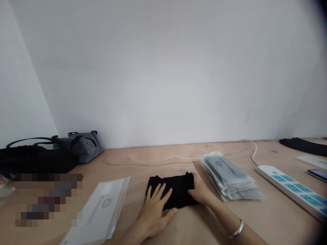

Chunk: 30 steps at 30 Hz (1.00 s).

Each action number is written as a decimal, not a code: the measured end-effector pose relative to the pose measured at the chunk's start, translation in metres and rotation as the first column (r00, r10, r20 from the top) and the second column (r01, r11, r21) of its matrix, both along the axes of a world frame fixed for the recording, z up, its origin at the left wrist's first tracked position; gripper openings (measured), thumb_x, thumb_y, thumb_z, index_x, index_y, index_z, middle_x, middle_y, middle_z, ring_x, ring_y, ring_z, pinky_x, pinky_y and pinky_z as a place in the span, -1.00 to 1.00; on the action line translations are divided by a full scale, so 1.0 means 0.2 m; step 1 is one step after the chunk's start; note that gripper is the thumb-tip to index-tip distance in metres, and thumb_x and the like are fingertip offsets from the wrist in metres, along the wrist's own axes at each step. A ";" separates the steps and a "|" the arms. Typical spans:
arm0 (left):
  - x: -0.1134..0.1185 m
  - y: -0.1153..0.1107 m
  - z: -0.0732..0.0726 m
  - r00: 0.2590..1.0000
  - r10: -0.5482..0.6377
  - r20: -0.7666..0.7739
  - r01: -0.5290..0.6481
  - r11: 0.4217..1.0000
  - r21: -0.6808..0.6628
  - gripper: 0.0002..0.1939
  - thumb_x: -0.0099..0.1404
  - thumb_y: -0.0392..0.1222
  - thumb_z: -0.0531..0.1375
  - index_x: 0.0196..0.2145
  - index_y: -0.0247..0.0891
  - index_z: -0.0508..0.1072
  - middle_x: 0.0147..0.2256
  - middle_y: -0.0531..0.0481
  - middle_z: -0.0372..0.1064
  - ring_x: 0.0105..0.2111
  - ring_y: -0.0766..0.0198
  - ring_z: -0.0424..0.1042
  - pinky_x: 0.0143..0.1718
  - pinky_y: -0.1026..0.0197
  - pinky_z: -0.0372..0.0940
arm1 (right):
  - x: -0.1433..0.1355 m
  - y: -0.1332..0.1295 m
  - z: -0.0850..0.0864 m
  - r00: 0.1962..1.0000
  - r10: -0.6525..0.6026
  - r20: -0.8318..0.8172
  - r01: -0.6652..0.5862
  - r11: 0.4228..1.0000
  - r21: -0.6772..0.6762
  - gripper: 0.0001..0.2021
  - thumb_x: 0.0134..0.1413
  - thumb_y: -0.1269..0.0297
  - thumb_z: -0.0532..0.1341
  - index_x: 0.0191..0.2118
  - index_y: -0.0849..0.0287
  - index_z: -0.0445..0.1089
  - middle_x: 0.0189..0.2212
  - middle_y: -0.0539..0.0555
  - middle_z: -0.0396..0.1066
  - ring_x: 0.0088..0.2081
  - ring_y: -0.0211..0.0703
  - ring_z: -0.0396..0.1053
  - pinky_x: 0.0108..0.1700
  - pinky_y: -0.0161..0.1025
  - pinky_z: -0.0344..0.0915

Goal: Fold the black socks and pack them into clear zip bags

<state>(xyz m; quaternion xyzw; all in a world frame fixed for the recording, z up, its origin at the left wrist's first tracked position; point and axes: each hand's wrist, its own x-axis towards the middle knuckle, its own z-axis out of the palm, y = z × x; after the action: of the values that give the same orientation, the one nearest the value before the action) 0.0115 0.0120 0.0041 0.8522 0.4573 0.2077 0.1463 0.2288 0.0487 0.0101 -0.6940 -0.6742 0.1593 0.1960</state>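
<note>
A folded black cloth garment (pixel 178 187) lies on the wooden table in front of me; its exact kind does not show. Flat on its left part rests my left hand (pixel 154 212), fingers spread and thumb out over the near edge. My right hand (pixel 200 191) grips the garment's right edge, with the thumb on top and the other fingers mostly hidden behind it. To the left is a flat frosted zip bag (pixel 103 204) with a printed logo. On the right sits a stack of similar bags (pixel 227 175) with dark contents in the top one.
A white power strip (pixel 291 189) with blue sockets runs along the right, its cable reaching the wall. Beyond it are a phone (pixel 318 174) and dark cloth (pixel 305 145). A striped bag (pixel 87 146) and a black bag (pixel 38 160) stand at the back left.
</note>
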 end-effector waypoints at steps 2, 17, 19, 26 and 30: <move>0.02 0.00 0.01 0.971 0.096 0.221 -0.086 0.995 -0.054 -0.50 0.28 0.09 -0.07 0.13 -0.09 0.11 0.18 -0.04 -0.02 0.17 0.10 -0.08 0.14 -0.10 -0.17 | 0.01 0.01 0.05 0.999 -0.038 0.031 0.038 0.999 0.015 -0.44 -0.12 0.48 0.07 0.10 0.28 0.01 -0.23 0.22 0.38 -0.20 -0.04 0.37 -0.22 -0.21 0.23; -0.18 0.20 -0.04 0.590 0.501 0.634 -0.545 0.826 -0.145 -0.65 0.22 -0.02 -0.11 -0.22 -0.28 0.30 -0.20 -0.10 0.36 -0.10 0.13 0.32 -0.06 0.08 0.21 | -0.70 -0.15 0.14 0.905 0.123 0.408 -0.223 0.952 0.208 -0.55 0.05 0.47 0.00 0.11 0.28 0.06 -0.27 0.28 0.33 -0.32 -0.02 0.36 -0.41 -0.17 0.27; -0.18 0.20 -0.04 0.619 0.482 0.621 -0.545 0.832 -0.103 -0.66 0.21 -0.02 -0.09 -0.22 -0.26 0.31 -0.19 -0.09 0.34 -0.10 0.12 0.31 -0.05 0.06 0.20 | -0.69 -0.17 0.08 0.891 0.214 0.399 -0.305 0.935 0.180 -0.52 0.00 0.38 0.06 0.10 0.28 0.07 -0.24 0.27 0.32 -0.31 0.01 0.35 -0.40 -0.15 0.26; -0.12 0.10 0.04 0.874 0.209 0.438 -0.303 0.940 0.156 -0.70 0.21 -0.06 0.04 -0.14 -0.17 0.39 -0.05 -0.05 0.27 0.02 0.14 0.17 0.08 0.08 0.03 | -0.32 -0.15 0.11 0.758 0.567 0.322 -0.636 0.752 0.173 -0.21 -0.26 0.24 0.20 0.17 0.20 -0.08 -0.09 0.16 0.27 -0.12 0.02 0.22 -0.09 -0.11 0.15; -0.09 0.05 0.04 0.992 0.028 0.121 -0.048 0.984 0.172 -0.51 0.20 -0.02 0.07 0.08 -0.12 0.20 0.13 -0.04 0.07 0.14 0.08 -0.01 0.14 -0.03 -0.11 | -0.17 -0.14 0.07 0.799 0.533 0.277 -0.594 0.772 0.226 -0.15 -0.28 0.05 0.22 0.18 0.25 -0.05 0.07 0.23 0.11 0.07 0.07 0.03 0.10 -0.06 -0.10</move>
<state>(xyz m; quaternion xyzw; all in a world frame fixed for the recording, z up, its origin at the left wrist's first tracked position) -0.0063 0.0225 0.0115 0.8392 0.4442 0.2995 0.0940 0.1955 0.0205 0.0248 -0.4327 -0.8837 0.0370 0.1746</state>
